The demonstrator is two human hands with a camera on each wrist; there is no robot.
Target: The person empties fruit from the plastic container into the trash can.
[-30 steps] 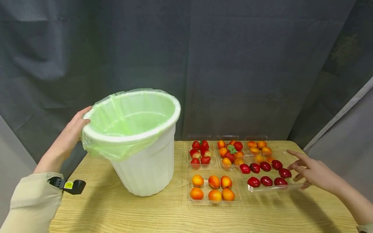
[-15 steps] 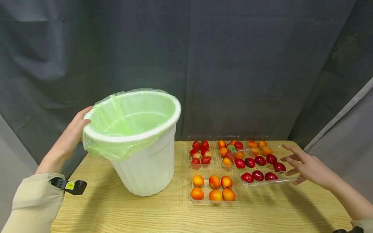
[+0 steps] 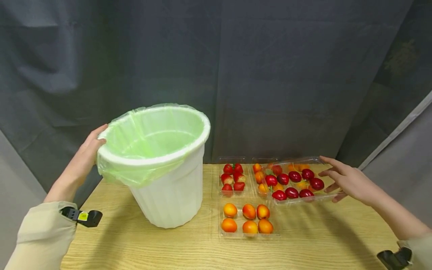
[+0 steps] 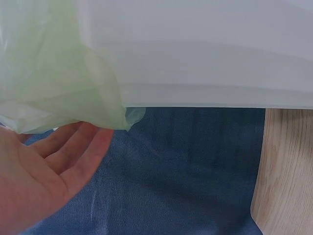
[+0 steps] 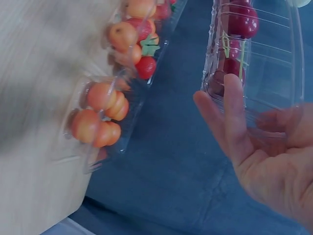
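A white ribbed bin (image 3: 168, 195) lined with a pale green bag (image 3: 152, 131) stands on the left of the wooden table (image 3: 303, 240). My left hand (image 3: 82, 159) rests against the outside of its rim. In the left wrist view the fingers (image 4: 73, 156) lie straight under the bag's overhang (image 4: 54, 73). My right hand (image 3: 344, 182) holds a clear plastic tray of dark red fruits (image 3: 293, 183) by its right end, raised off the table. The right wrist view shows its fingers (image 5: 230, 112) under the tray (image 5: 259, 58).
On the table right of the bin lie a tray of strawberries (image 3: 232, 178), a tray of mixed fruits (image 3: 264, 176) and a tray of orange fruits (image 3: 248, 219). More orange fruits (image 3: 300, 167) show behind the lifted tray. A dark curtain hangs behind the table's far edge.
My right hand has taken hold of the dark red fruit tray, lifted it off the table and carried it up and to the left. The left hand and the bin have stayed put.
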